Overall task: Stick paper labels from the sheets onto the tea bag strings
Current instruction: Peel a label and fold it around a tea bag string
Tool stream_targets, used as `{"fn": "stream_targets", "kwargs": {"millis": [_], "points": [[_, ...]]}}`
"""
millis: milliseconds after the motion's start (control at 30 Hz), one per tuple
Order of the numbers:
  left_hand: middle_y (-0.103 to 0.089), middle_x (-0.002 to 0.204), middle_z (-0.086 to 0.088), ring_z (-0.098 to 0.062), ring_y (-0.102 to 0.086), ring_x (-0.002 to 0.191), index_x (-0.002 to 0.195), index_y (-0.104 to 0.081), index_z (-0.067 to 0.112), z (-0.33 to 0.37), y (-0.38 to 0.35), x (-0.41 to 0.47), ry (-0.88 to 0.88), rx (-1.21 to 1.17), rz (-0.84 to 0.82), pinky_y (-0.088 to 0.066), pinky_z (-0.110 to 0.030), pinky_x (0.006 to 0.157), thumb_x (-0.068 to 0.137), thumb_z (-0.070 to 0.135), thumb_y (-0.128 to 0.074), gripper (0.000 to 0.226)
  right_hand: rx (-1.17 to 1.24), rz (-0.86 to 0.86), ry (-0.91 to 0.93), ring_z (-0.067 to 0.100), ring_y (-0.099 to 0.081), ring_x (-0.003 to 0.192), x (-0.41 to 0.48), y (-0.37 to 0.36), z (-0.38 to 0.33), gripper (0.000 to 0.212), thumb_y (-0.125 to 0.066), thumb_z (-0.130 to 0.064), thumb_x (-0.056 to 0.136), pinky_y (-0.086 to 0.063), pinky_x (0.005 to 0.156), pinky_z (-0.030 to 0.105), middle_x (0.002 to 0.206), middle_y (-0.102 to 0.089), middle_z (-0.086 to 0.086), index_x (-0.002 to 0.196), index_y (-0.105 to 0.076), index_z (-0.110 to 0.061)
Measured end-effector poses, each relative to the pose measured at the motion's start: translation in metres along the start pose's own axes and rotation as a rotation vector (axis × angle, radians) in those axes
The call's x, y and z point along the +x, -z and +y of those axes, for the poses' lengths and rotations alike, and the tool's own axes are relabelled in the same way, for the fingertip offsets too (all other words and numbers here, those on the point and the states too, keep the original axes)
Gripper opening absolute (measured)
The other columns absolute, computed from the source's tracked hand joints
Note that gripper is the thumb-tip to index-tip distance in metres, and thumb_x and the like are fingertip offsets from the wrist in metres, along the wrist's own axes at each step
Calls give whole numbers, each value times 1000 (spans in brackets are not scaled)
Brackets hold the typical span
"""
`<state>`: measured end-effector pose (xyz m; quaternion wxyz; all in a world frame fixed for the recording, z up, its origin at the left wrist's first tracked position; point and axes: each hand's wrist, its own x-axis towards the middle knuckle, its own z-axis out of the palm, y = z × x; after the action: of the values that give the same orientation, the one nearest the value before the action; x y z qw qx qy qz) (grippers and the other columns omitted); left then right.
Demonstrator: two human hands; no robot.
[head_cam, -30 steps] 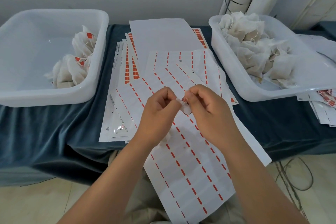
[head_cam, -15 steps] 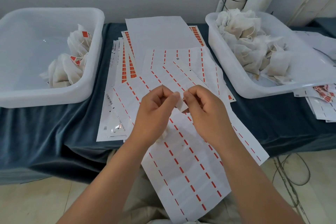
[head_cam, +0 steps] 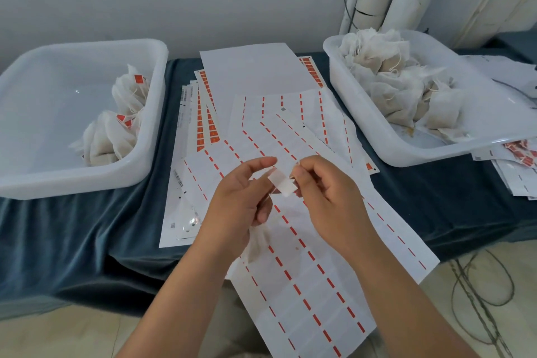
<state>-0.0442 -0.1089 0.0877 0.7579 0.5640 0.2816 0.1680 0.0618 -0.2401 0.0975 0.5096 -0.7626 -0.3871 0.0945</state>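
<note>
left hand [head_cam: 241,200] grips tea bag [head_cam: 258,243], forefinger straight | right hand [head_cam: 328,197] pinches label [head_cam: 283,186] on string [head_cam: 295,166]; fold label squarely over string between hands; press firmly

The tea bag [head_cam: 257,244] is mostly hidden behind the left hand [head_cam: 238,200], so where the fingers grip it is out of sight. The string [head_cam: 295,165] is too thin to follow from the right hand [head_cam: 328,197] past the label [head_cam: 282,186], and whether the label's face carries print cannot be told. The left bin [head_cam: 151,113] and the right bin [head_cam: 377,136], at the table's left and right edges, are cut off by the picture's sides, and the front sheet [head_cam: 305,285] and both forearms by its bottom.
</note>
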Motion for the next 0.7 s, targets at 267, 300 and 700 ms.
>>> {"fn": "stream_targets", "kwargs": {"millis": [267,300,700], "points": [[-72,76,-11,-13,-40,46,107,-76,42,4,2,-3,-21,23,-23,-38,-22,48,96,26,-77,20,35,-51,15,7,-67,88,4,5,2,16,-53,-31,107,-51,74,13,88,-67,-21,95,-62,-35],[-70,73,-10,-13,-40,47,107,-76,43,5,1,-3,-23,21,-24,-37,-23,48,93,28,-79,20,44,-55,7,7,-67,89,4,5,2,16,-53,-33,107,-51,75,13,89,-67,-20,94,-62,-36],[-77,71,1,-7,-52,47,127,-66,42,-1,-8,-11,-264,144,197,-48,-14,53,94,30,-79,37,272,-156,-359,10,-74,75,5,-9,-7,54,-35,-76,95,-55,61,15,81,-74,-8,98,-63,-31]]}}
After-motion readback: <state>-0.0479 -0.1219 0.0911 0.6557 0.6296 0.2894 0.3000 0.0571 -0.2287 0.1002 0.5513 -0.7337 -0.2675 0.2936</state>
